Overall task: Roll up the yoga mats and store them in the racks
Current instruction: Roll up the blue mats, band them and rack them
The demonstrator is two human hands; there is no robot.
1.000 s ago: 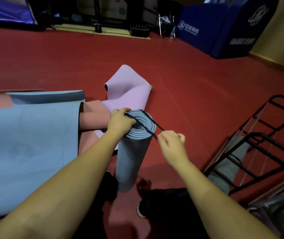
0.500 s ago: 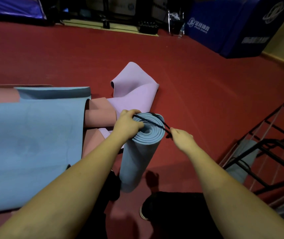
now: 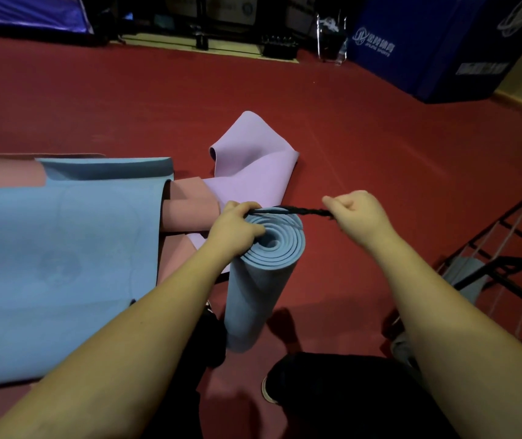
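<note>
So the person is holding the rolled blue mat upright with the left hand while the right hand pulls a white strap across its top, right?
Not quite: the strap is black, not white. The head view shows the left hand gripping the top of the rolled blue mat, which stands upright on the red floor, while the right hand pulls the strap across its top.

You're in a gym hall. Red sports floor [image 3: 380, 147], blue crash pads [image 3: 437, 58], yoga mats [image 3: 57, 255] say so.

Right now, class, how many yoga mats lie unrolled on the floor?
3 at least: a blue mat on the left, a pink mat under it, a purple mat behind. More may be hidden underneath.
</note>
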